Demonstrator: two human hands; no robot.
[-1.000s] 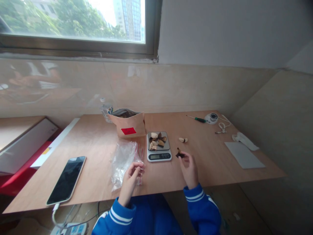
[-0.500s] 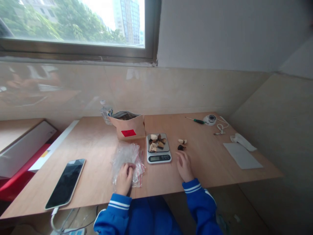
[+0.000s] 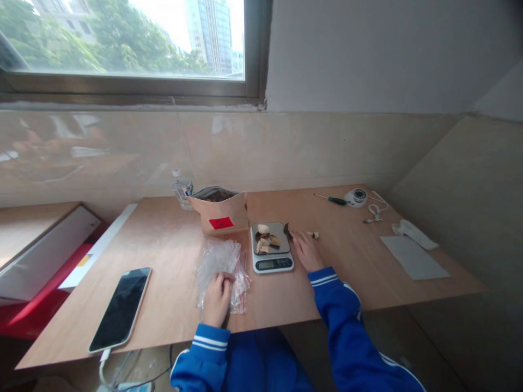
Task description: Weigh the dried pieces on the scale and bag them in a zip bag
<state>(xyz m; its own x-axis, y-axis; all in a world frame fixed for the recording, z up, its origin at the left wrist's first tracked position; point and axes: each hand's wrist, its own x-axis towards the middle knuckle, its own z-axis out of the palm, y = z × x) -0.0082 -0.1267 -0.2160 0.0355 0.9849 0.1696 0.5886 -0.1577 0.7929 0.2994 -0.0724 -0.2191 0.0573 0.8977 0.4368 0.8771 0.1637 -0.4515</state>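
A person's bare hands flank a kitchen scale [image 3: 274, 264] at a wooden tabletop [image 3: 339, 286], the right hand [image 3: 303, 250] at its right side, fingers stretched toward the weighing plate and, by all appearances, holding a dark piece [image 3: 286, 231] at their tips. The dark piece sits at the plate's right edge, its long axis running roughly front to back with the far end tipped slightly left; whether it touches the scale is too small to tell. It lies ahead and to the left of the right hand, much the nearer of the two. The left hand [image 3: 217, 299], to the scale's near left, rests with fingers curled on clear plastic bags [image 3: 218, 258]; whether it pinches them cannot be told. A pale piece [image 3: 315, 235] shows past the right hand's knuckles, to the right of the scale, while several pale and brown chunks [image 3: 274, 241] lie on the plate. Farther out, a brown paper pouch [image 3: 220, 209] stands open at the scale's far left with a bottle [image 3: 182, 190] behind, a phone [image 3: 121, 307] lies well to the left, and a green-handled screwdriver [image 3: 337, 201] lies to the far right of the scale.
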